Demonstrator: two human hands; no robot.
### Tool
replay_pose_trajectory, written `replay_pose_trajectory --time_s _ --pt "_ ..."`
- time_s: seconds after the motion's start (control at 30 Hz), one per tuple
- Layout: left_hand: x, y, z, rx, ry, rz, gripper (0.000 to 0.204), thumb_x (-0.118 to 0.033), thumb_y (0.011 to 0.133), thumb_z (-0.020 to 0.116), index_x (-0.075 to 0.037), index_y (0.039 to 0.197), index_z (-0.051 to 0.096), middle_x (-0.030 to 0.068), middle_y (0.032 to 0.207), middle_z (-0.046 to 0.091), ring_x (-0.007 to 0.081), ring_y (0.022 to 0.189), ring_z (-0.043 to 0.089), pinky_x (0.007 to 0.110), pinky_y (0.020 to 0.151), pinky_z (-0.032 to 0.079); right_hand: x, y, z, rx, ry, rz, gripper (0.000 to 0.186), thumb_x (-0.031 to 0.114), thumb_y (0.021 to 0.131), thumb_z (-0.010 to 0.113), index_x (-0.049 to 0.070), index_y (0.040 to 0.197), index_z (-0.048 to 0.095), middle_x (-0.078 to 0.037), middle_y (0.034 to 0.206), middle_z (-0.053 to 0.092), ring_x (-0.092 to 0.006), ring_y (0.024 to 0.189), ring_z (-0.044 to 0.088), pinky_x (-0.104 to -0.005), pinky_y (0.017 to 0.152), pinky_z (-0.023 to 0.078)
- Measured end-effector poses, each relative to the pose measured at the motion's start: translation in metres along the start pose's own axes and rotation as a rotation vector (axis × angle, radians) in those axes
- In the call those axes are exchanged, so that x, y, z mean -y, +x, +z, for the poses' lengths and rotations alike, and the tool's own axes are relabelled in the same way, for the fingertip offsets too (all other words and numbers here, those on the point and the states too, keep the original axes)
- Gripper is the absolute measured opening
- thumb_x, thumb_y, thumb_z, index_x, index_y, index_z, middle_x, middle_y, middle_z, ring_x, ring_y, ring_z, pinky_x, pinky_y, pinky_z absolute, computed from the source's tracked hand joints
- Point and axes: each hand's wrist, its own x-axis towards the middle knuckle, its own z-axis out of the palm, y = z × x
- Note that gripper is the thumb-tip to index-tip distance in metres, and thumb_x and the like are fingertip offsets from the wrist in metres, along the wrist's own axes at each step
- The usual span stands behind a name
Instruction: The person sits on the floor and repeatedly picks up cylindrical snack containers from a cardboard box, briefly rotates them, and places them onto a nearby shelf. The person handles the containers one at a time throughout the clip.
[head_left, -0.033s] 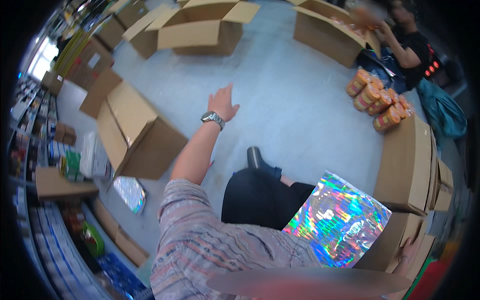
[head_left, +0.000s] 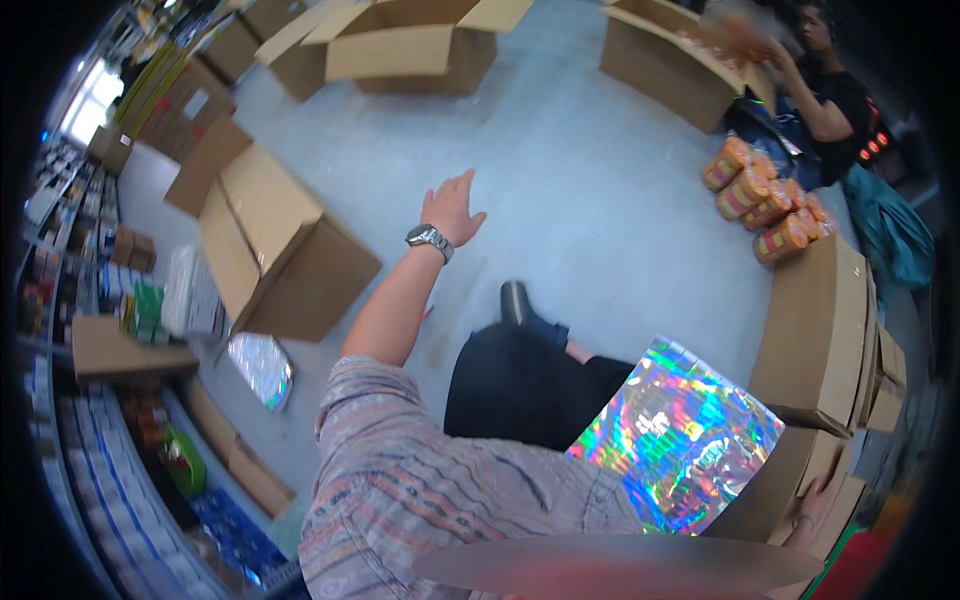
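Observation:
My left hand (head_left: 453, 210) reaches forward over the grey floor, fingers stretched out and nothing in it. A silver wristwatch (head_left: 430, 238) circles that wrist. To its left a large cardboard carton (head_left: 290, 250) lies tilted, flaps outward. At the lower right my right hand (head_left: 819, 503), partly hidden, has its fingers bent at the edge of a cardboard box (head_left: 775, 480). A shiny rainbow-foil bag (head_left: 685, 435) lies over my right side, between my striped sleeve and that box; what supports it is hidden.
Open cartons (head_left: 415, 60) stand at the far side. Beside another open carton (head_left: 665, 65) a person (head_left: 825, 110) sits near several orange-lidded jars (head_left: 745, 190). A silver foil piece (head_left: 262, 372) lies on the floor at left, near stocked shelves (head_left: 105, 490). More boxes (head_left: 820, 340) stand at right.
The surroundings have shifted slightly to the right in view. Both hands keep nearly the same pose.

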Motion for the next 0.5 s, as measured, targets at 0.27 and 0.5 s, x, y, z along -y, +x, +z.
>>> replay_pose_trajectory --time_s 0.27,0.5 --pt "0.123 -0.232 0.057 0.19 -0.102 -0.395 0.095 -0.046 0.08 0.082 -0.009 0.156 0.039 0.0171 0.154 0.049 0.0318 0.141 0.048 0.046 0.117 0.039 0.032 0.0 -0.035 -0.09 -0.324 -0.017 0.068 0.036 0.102 0.06 -0.007 0.152 0.04 -0.028 0.155 0.044 -0.0405 0.146 0.041 -0.0432 0.122 0.032" --pt "0.201 -0.371 0.072 0.293 -0.171 -0.722 0.099 -0.049 0.077 0.083 -0.01 0.157 0.038 0.0166 0.157 0.046 0.0311 0.142 0.048 0.042 0.117 0.041 0.203 -0.026 -0.103 -0.23 0.358 -0.665 0.065 0.03 0.102 0.065 -0.004 0.152 0.041 -0.024 0.156 0.044 -0.0369 0.146 0.04 -0.044 0.122 0.031"
